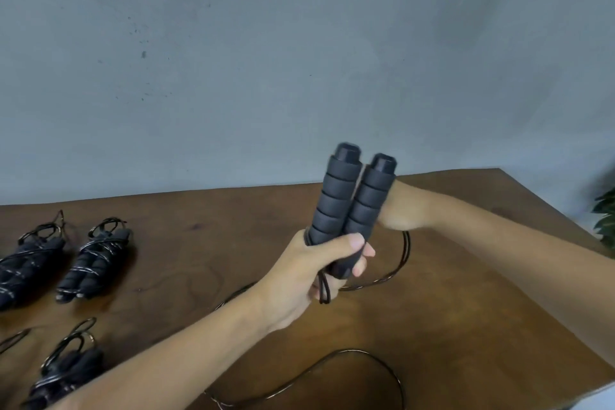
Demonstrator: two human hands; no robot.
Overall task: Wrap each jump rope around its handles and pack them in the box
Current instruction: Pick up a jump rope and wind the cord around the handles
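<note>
Where handles [349, 203] rise, right hand [397, 210] hides.

A dull blue-grey plaster wall [266, 60], flecked with small dark marks, rises behind the hands. Below and around them spreads a dark brown wooden tabletop [449, 309] with visible grain. Right of the hands, past the table's edge, green plant leaves [605, 216] show.
</note>
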